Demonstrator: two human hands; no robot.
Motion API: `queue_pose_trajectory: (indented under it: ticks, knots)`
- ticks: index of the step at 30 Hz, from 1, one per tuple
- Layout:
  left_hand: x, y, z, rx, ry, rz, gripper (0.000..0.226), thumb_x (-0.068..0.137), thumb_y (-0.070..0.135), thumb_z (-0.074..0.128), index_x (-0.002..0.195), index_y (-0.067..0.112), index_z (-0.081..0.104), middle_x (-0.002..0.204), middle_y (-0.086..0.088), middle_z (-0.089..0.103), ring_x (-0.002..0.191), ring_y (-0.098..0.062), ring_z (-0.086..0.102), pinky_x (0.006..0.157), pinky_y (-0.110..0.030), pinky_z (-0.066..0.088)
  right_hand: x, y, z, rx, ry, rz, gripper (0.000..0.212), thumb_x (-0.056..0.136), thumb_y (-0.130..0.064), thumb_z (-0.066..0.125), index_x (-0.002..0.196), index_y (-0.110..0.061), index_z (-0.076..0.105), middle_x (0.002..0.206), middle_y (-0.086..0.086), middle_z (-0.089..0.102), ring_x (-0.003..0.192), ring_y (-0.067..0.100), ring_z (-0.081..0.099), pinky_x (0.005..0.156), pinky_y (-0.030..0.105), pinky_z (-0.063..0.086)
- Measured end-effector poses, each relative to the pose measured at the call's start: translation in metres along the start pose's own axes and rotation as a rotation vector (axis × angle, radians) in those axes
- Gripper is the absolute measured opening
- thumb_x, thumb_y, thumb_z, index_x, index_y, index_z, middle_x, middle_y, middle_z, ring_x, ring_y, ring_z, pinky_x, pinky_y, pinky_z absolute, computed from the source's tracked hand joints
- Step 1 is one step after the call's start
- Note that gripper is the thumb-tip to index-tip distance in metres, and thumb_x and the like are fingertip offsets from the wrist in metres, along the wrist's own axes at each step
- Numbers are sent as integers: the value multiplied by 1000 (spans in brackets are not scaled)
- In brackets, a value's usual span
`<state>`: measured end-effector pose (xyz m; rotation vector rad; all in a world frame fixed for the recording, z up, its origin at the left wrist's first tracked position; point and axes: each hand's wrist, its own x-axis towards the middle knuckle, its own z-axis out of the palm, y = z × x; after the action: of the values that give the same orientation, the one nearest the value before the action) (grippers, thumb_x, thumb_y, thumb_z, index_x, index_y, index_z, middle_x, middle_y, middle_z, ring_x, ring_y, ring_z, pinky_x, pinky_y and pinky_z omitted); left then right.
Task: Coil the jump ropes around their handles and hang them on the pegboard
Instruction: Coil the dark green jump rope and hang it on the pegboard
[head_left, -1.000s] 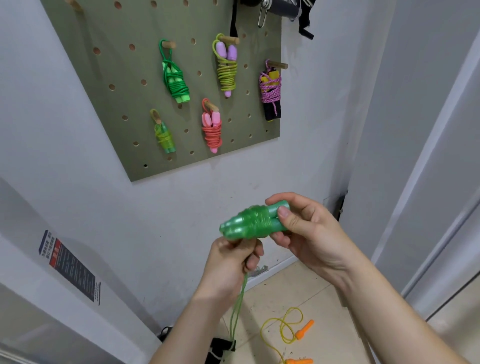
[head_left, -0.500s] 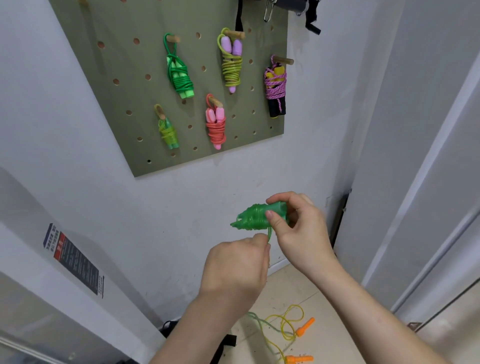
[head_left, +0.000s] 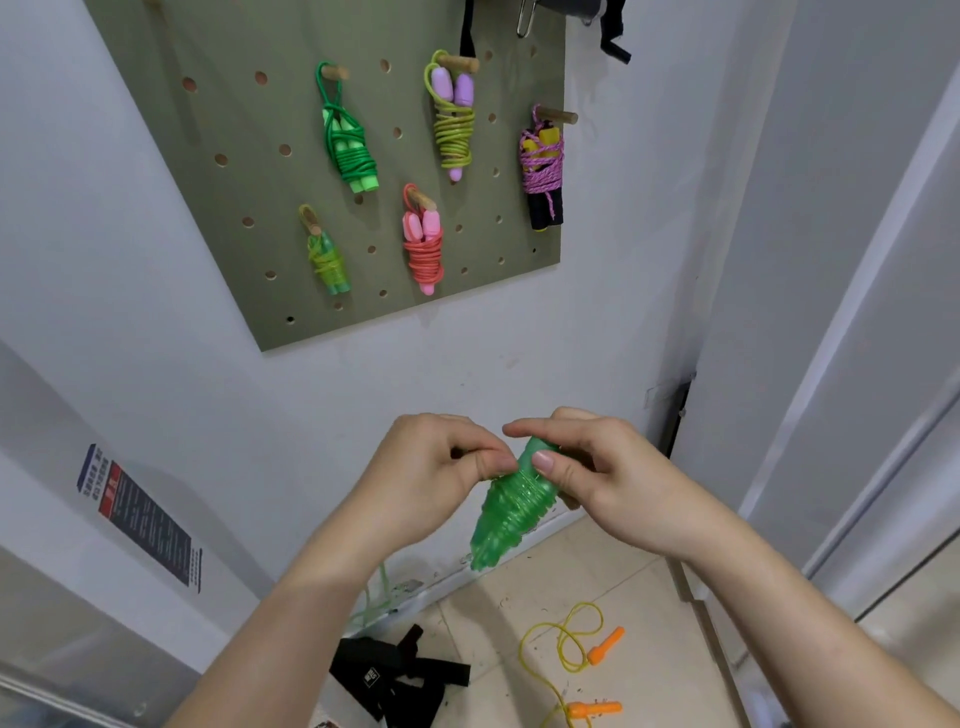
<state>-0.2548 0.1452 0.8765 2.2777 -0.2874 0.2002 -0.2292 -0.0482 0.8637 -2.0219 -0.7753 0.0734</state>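
Pegboard (head_left: 249, 208) on the white wall already had five coiled ropes (head_left: 351, 156) hanging, and below it the right hand (head_left: 613, 483) gripped the green jump rope (head_left: 511, 512), thumb pinning the coils, while the left hand (head_left: 426, 478) pinched the loose strand beside it. Any slack there could've let the wraps spring loose

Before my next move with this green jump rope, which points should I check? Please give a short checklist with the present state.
1. The right hand grips the green handles: ok.
2. The left hand pinches the green rope: ok.
3. Rope fully wound: not ok, a loose length hangs below the left forearm.
4. Free peg on the pegboard: cannot tell; pegs clearly in view are taken.
5. The orange-handled rope coiled: not ok, it lies on the floor.
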Motion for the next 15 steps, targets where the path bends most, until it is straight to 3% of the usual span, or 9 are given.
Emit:
queue_pose_trajectory:
  ticks: [2, 5, 8, 10, 12, 15]
  knots:
    - [1, -1, 2, -262, -83, -120, 11, 85, 17, 69, 77, 20, 76, 77, 1, 74, 75, -11, 67, 75, -26, 52, -3, -5, -6, 245, -56, 39, 31, 97, -9, 55, 124, -18, 64, 79, -9, 55, 61, 7, 52, 62, 21, 44]
    - [-1, -6, 6, -580, -116, -177, 20, 77, 32, 74, 72, 12, 75, 72, -19, 63, 65, -25, 54, 62, -30, 43, -5, -9, -10, 513, -75, 70, 29, 93, -6, 59, 117, -17, 68, 76, -2, 59, 54, 14, 53, 55, 22, 44]
    - [-5, -2, 20, -837, -85, -272, 21, 84, 19, 66, 67, 9, 74, 61, -12, 65, 51, -19, 58, 50, -23, 44, -1, -9, -5, 761, -30, 54, 19, 86, -7, 66, 104, -10, 71, 73, 5, 60, 47, 15, 52, 49, 21, 43]
    - [-10, 8, 34, -951, -20, -305, 20, 83, 6, 61, 69, 14, 73, 55, -5, 60, 43, -11, 49, 43, -18, 36, 4, -7, 2, 961, 49, 73, 18, 81, -8, 63, 98, -6, 70, 72, 8, 59, 46, 16, 49, 47, 21, 41]
    - [-16, 12, 49, -920, 103, -315, 23, 88, 6, 53, 74, 16, 67, 57, -5, 52, 40, -9, 33, 41, -18, 28, 9, -3, 12, 1055, 173, 107, 17, 78, -9, 63, 95, -5, 67, 73, 11, 55, 45, 15, 46, 45, 20, 39]
    - [-21, 12, 63, -685, 201, -332, 23, 99, 12, 45, 80, 13, 57, 58, -4, 55, 37, -11, 30, 39, -18, 29, 13, 1, 23, 977, 335, 145, 8, 87, -4, 64, 95, -6, 66, 85, 14, 50, 46, 15, 47, 45, 20, 40]
